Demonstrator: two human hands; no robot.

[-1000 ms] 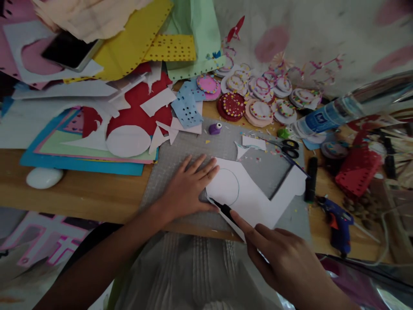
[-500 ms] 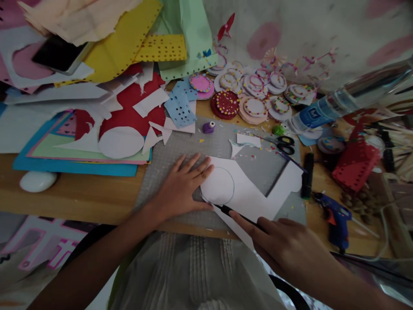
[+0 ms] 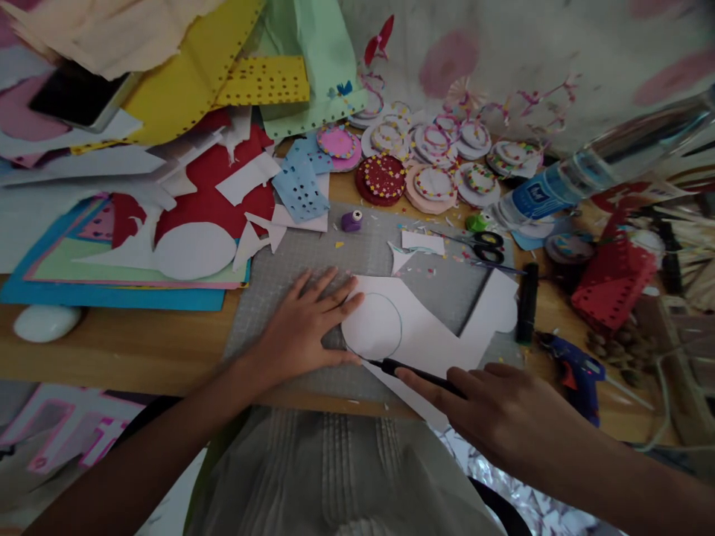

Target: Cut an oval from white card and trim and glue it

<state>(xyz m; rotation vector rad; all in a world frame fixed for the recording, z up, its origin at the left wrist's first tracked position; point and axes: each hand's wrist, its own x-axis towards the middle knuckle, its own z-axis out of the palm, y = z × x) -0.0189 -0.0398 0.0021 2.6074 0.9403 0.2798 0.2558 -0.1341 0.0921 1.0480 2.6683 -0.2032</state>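
Note:
A white sheet of paper (image 3: 430,335) with a drawn circle (image 3: 372,325) lies on a grey cutting mat (image 3: 313,260). My left hand (image 3: 304,324) lies flat on the mat with its fingers spread, the fingertips pressing the paper's left edge beside the circle. My right hand (image 3: 503,413) grips a thin black craft knife (image 3: 410,370), index finger along its handle. The blade tip touches the paper at the circle's lower edge.
Coloured paper sheets (image 3: 128,253) pile up at the left, with a phone (image 3: 78,97) on top. Decorated paper discs (image 3: 436,160), scissors (image 3: 483,246), a purple punch (image 3: 351,220), a water bottle (image 3: 558,190) and a blue glue gun (image 3: 575,368) lie behind and to the right.
My right hand and the knife have shifted slightly right along the circle's lower edge. The left hand stays pressed flat on the paper's edge.

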